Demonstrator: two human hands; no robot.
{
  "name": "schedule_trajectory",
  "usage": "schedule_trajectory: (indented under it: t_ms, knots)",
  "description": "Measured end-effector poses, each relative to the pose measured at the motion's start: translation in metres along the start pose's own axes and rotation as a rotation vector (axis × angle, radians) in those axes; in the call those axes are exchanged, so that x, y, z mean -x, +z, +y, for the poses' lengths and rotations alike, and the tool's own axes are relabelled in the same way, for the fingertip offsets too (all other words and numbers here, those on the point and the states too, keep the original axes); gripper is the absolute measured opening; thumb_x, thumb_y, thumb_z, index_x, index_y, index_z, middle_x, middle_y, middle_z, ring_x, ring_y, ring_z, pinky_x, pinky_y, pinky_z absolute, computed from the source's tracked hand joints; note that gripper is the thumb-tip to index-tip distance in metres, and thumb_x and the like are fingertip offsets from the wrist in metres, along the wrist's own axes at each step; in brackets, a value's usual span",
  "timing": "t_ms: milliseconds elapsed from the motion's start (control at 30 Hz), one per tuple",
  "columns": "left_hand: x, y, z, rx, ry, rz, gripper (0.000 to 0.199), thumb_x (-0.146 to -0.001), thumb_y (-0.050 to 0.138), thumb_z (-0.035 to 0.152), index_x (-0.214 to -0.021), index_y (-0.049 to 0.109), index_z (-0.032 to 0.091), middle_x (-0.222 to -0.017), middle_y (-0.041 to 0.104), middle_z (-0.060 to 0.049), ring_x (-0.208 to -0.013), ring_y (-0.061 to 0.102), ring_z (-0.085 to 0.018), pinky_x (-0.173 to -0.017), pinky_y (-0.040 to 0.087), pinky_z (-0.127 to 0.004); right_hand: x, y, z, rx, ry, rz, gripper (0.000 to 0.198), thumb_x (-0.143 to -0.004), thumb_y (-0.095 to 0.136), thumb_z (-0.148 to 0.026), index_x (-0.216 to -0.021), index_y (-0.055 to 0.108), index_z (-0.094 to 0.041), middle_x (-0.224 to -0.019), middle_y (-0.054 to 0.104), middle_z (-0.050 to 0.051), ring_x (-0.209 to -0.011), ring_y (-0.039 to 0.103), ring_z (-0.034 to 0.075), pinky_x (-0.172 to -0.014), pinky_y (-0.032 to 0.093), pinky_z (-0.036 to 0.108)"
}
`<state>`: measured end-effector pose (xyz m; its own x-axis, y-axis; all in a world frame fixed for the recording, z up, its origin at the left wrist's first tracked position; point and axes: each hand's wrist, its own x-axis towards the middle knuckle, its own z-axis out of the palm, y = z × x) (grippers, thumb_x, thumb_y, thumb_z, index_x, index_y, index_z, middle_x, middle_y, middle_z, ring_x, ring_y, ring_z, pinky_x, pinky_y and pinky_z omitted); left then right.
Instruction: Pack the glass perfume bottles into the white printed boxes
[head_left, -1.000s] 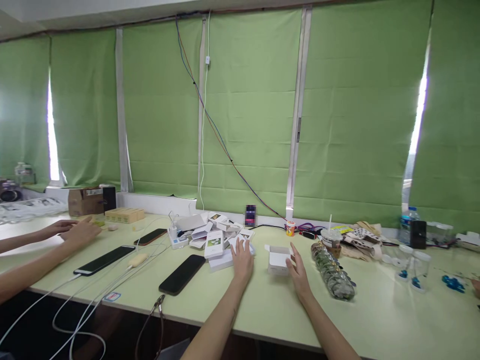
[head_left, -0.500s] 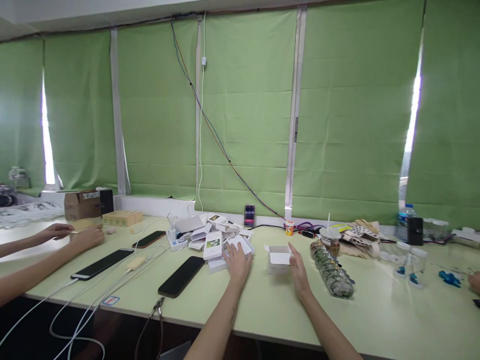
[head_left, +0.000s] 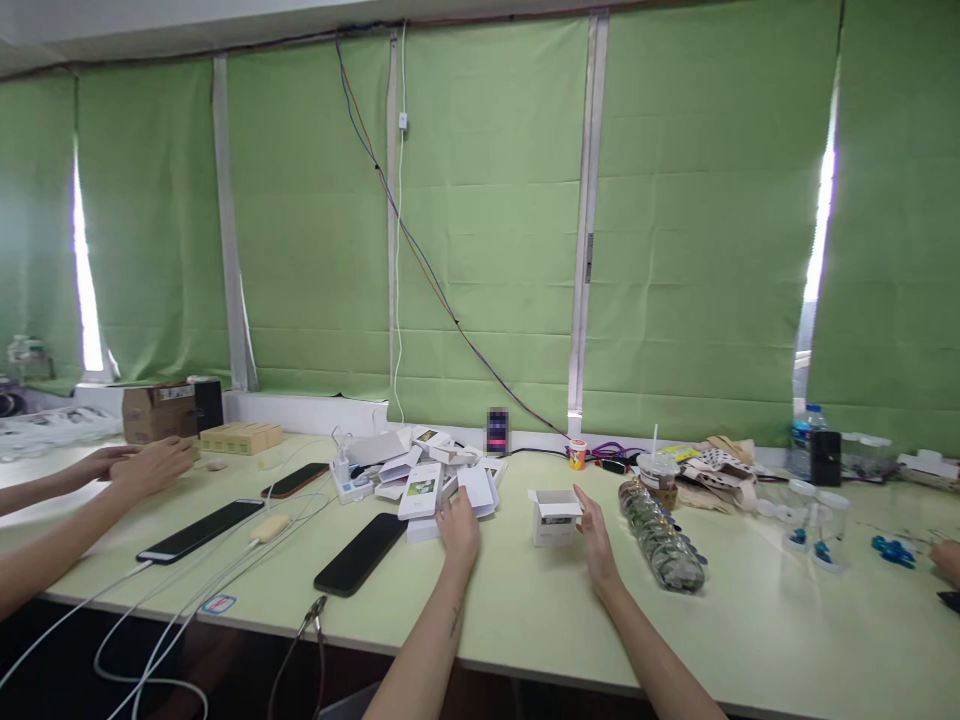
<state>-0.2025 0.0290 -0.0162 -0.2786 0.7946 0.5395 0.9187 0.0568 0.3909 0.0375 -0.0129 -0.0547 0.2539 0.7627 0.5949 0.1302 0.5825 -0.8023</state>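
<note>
An open-topped small white box stands in front of me, its flaps spread. My right hand is at its right side, with thumb and fingertips closed on the edge. To the left, my left hand lies at the front of a pile of white boxes and folded cardboard. Its fingers are bent and closed on a white piece of cardboard there, partly hidden by the hand. Beside those fingers is a flat white box with a green picture. Open white cardboard shows just behind the hand.
A black phone lies left of the pile, with charging cables and more phones beyond. Another person's hands work at far left. Right of me are a stack of wrapped discs, a drink cup and clear jars.
My left hand has drawn its spread fingers together and shifted slightly left on the pile. The open box has tipped a little, showing more of its front. My right hand stays beside it.
</note>
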Motion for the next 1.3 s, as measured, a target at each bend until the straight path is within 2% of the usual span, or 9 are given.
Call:
schedule_trajectory:
  t_ms: [133, 367, 633, 767, 867, 933, 1033, 1100, 1300]
  knots:
    - [-0.005, -0.004, -0.005, 0.122, -0.035, 0.021, 0.026, -0.092, 0.055, 0.033, -0.11, 0.059, 0.015, -0.109, 0.064, -0.006, -0.098, 0.061, -0.021, -0.09, 0.047, -0.045, -0.001, 0.0, 0.004, 0.004, 0.003, 0.037, 0.059, -0.088, 0.035, -0.061, -0.141, 0.037, -0.033, -0.139, 0.043, 0.009, -0.124, 0.045, 0.027, -0.093, 0.043, 0.045]
    - [-0.013, -0.02, -0.008, 0.476, -0.135, 0.129, 0.03, -0.091, 0.042, 0.015, -0.11, 0.065, 0.017, -0.092, 0.071, -0.011, -0.089, 0.066, -0.028, -0.079, 0.05, -0.039, 0.0, 0.002, -0.001, 0.042, -0.047, 0.102, 0.064, -0.09, 0.033, -0.059, -0.145, 0.026, -0.027, -0.138, 0.04, 0.013, -0.122, 0.047, 0.028, -0.102, 0.034, 0.048]
    - [0.014, -0.049, -0.018, 0.964, -0.246, 0.226, 0.036, -0.084, 0.048, 0.023, -0.113, 0.066, 0.012, -0.106, 0.07, -0.013, -0.083, 0.068, -0.023, -0.063, 0.057, -0.03, 0.003, -0.001, -0.032, 0.136, -0.138, 0.275, 0.057, -0.089, 0.036, -0.056, -0.134, 0.037, -0.021, -0.13, 0.036, 0.015, -0.119, 0.042, 0.029, -0.103, 0.029, 0.049]
    - [0.054, -0.078, -0.002, 1.081, -0.131, 0.252, 0.036, -0.085, 0.053, 0.035, -0.116, 0.065, 0.02, -0.113, 0.067, -0.008, -0.092, 0.065, -0.021, -0.067, 0.056, -0.025, 0.026, 0.007, -0.066, 0.115, -0.123, 0.242, 0.046, -0.088, 0.041, -0.055, -0.115, 0.051, -0.02, -0.109, 0.05, 0.011, -0.098, 0.052, 0.026, -0.093, 0.038, 0.044]
    - [0.088, -0.092, 0.016, 1.058, 0.096, 0.26, 0.034, -0.089, 0.051, 0.031, -0.119, 0.064, 0.023, -0.104, 0.067, -0.008, -0.084, 0.063, -0.019, -0.063, 0.052, -0.023, 0.053, 0.015, -0.095, 0.061, -0.058, 0.027, 0.036, -0.091, 0.042, -0.049, -0.105, 0.059, -0.02, -0.069, 0.058, 0.0, -0.058, 0.055, 0.016, -0.067, 0.047, 0.032]
    - [0.108, -0.094, 0.025, 0.999, 0.29, 0.243, 0.031, -0.089, 0.051, 0.025, -0.117, 0.065, 0.025, -0.1, 0.068, -0.007, -0.086, 0.064, -0.019, -0.069, 0.053, -0.025, 0.066, 0.016, -0.109, -0.066, 0.123, -0.113, 0.044, -0.09, 0.041, -0.055, -0.106, 0.06, -0.018, -0.047, 0.048, -0.006, -0.042, 0.045, 0.013, -0.047, 0.04, 0.025]
    - [0.129, -0.092, 0.032, 0.98, 0.549, 0.155, 0.035, -0.09, 0.049, 0.016, -0.119, 0.064, 0.027, -0.104, 0.068, -0.008, -0.098, 0.064, -0.021, -0.084, 0.052, -0.028, 0.075, 0.01, -0.117, -0.211, 0.354, -0.112, 0.057, -0.075, 0.052, -0.069, -0.097, 0.061, -0.017, -0.039, 0.042, -0.009, -0.034, 0.037, 0.01, -0.036, 0.028, 0.022]
    - [0.137, -0.091, 0.035, 1.025, 0.608, 0.029, 0.036, -0.091, 0.048, 0.018, -0.123, 0.061, 0.027, -0.111, 0.067, -0.009, -0.105, 0.062, -0.023, -0.09, 0.05, -0.031, 0.076, 0.002, -0.116, -0.221, 0.382, -0.043, 0.059, -0.068, 0.058, -0.072, -0.094, 0.061, -0.019, -0.049, 0.053, -0.005, -0.039, 0.043, 0.011, -0.037, 0.032, 0.022]
    - [0.13, -0.096, 0.05, 1.367, 0.314, -0.514, 0.042, -0.087, 0.055, 0.042, -0.125, 0.059, 0.023, -0.131, 0.059, -0.012, -0.118, 0.055, -0.031, -0.097, 0.047, -0.042, 0.083, -0.016, -0.1, -0.277, 0.412, -0.045, 0.06, -0.066, 0.065, -0.066, -0.103, 0.064, -0.019, -0.068, 0.066, 0.002, -0.052, 0.051, 0.015, -0.047, 0.04, 0.026]
